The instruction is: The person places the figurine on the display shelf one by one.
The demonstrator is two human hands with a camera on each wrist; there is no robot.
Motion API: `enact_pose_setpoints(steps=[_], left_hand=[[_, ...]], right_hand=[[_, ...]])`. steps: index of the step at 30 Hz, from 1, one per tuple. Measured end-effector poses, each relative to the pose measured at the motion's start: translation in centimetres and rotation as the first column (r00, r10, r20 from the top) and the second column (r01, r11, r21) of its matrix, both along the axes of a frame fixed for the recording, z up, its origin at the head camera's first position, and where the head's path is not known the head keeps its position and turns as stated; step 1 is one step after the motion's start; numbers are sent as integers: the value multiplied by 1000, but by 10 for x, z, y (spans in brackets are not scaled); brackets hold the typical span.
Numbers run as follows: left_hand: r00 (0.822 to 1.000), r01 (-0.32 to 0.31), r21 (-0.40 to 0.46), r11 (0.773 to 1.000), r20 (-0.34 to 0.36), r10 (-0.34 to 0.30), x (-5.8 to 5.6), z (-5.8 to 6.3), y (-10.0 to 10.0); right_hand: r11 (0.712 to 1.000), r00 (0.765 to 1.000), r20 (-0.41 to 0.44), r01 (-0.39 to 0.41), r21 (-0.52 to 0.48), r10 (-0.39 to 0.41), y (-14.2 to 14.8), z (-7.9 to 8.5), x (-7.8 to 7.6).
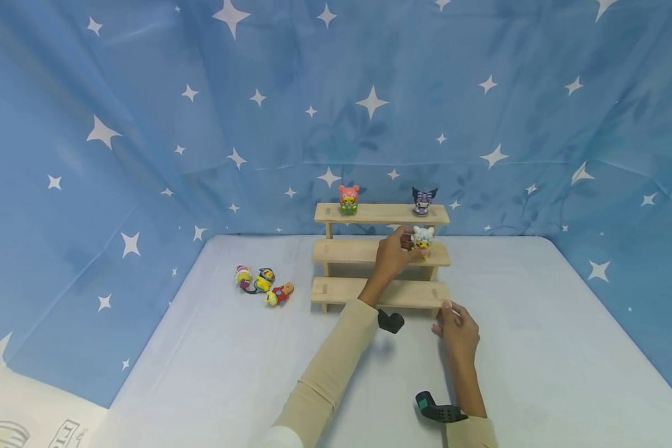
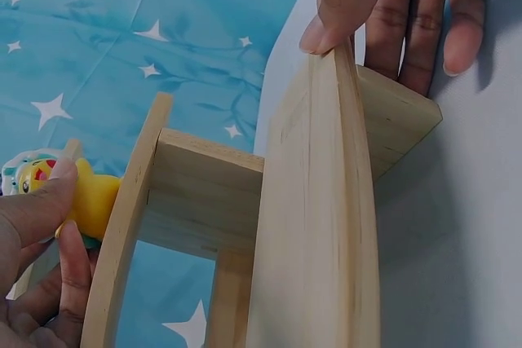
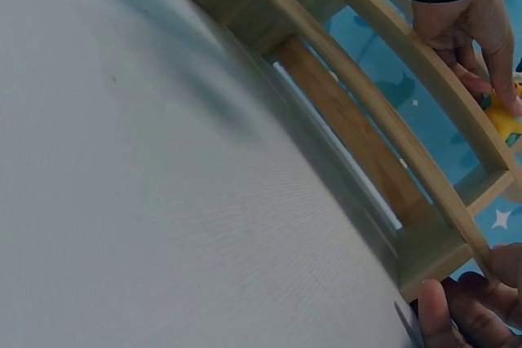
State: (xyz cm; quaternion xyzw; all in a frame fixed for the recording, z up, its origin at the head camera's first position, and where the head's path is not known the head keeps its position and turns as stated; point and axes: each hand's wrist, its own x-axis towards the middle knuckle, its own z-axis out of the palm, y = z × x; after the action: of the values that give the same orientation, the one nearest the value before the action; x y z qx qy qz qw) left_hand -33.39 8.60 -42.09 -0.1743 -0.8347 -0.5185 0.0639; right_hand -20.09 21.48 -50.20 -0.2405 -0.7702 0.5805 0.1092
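Note:
A small yellow figurine with a fluffy white top [image 1: 422, 238] is pinched between the thumb and fingers of my left hand [image 1: 393, 254]. Its base is right at the middle step's right part; in the left wrist view the yellow body [image 2: 96, 205] meets that board's edge. My right hand [image 1: 460, 333] grips the right front end of the three-step wooden display stand [image 1: 369, 289]. In the left wrist view its thumb lies on the lowest board [image 2: 314, 201], the other fingers beside the end support [image 2: 400, 120].
On the top step stand a pink-and-green figurine [image 1: 348, 200] at left and a black-and-purple one [image 1: 422, 201] at right. Left of the stand, three figurines lie close together on the white table [image 1: 201, 373], among them a red-and-yellow one [image 1: 280, 294]. A blue starry curtain [image 1: 291, 137] hangs behind.

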Motion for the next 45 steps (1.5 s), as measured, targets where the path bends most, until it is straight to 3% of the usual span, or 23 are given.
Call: enact_pose_setpoints(steps=[5,11,17,23,30,36,40,45], left_hand=[[1000,13,1,1000,14,-13,1,1,-1],[999,34,75,997,36,-37,5,4,-8],[1000,18,71,997,-3,-18,13,4,-32],[999,28,107,994,-47,-23,27,-1,-63],[996,-44,101,994,-78,52,48,-5,-98],[994,-81,77,994,-70,87,59,-13,-127],[991,-125,83,989,-34,128,64,-16,-145],[972,-230,132,964,69,223,70,-21,-169]], right_hand=[[999,1000,-4,-1,-46,1,0,0,1],[998,1000,-9,-2,-62,1,1,1,0],[1000,999,-52,2,0,-2,0,2,0],[1000,992,-124,13,9,-12,1,4,0],[999,990,-142,11,43,-4,0,13,-6],[980,989,-149,32,194,-3,-3,9,-10],[966,992,-122,31,255,0,-1,9,-11],[977,996,-91,-2,215,22,-1,9,-13]])
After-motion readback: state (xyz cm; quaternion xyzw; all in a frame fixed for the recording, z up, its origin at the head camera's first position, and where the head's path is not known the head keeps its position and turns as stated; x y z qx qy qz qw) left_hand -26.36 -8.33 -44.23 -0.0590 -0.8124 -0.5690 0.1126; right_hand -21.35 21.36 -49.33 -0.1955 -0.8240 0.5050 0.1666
